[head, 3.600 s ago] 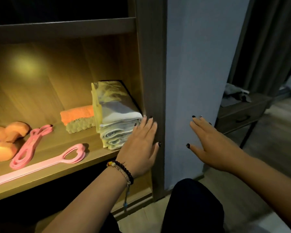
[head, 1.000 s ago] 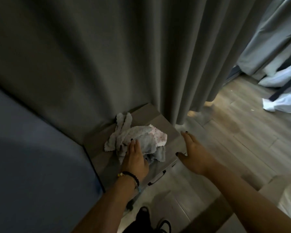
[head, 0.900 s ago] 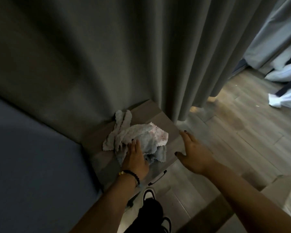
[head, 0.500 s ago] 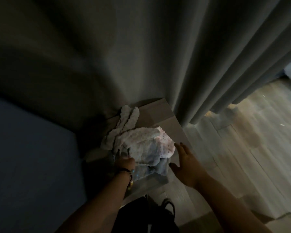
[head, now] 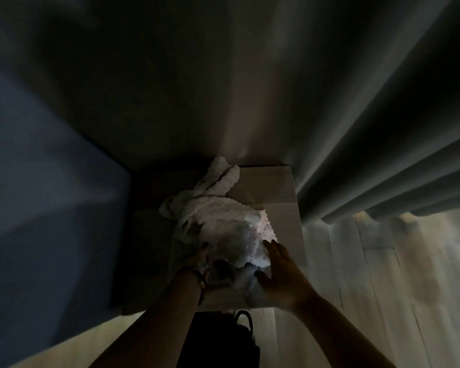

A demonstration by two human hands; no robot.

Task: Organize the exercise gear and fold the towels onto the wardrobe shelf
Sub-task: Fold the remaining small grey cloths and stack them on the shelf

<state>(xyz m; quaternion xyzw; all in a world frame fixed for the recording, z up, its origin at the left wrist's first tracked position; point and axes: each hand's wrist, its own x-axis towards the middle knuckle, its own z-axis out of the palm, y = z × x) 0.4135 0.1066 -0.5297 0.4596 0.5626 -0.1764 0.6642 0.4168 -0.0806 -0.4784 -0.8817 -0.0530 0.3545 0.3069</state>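
A crumpled pale towel (head: 218, 216) with a pink-dotted patch lies in a heap on a small wooden side table (head: 279, 192). My left hand (head: 198, 258), with a beaded bracelet at the wrist, grips the near left edge of the towel, its fingers buried in the cloth. Straight-fingered, my right hand (head: 279, 272) lies against the towel's near right side, thumb under the cloth's edge. The scene is dark and blurred, so finger detail is poor.
A heavy grey curtain (head: 356, 128) hangs behind and to the right of the table. The blue-grey wardrobe side (head: 37, 195) stands at the left. Light wooden floor (head: 383, 274) stretches to the right. My dark trouser leg and shoe (head: 221, 338) are just below the table.
I have turned from the wardrobe shelf to the side table and leaned in over it. My left hand closed on the towel; my right hand moved from the table edge onto the towel.
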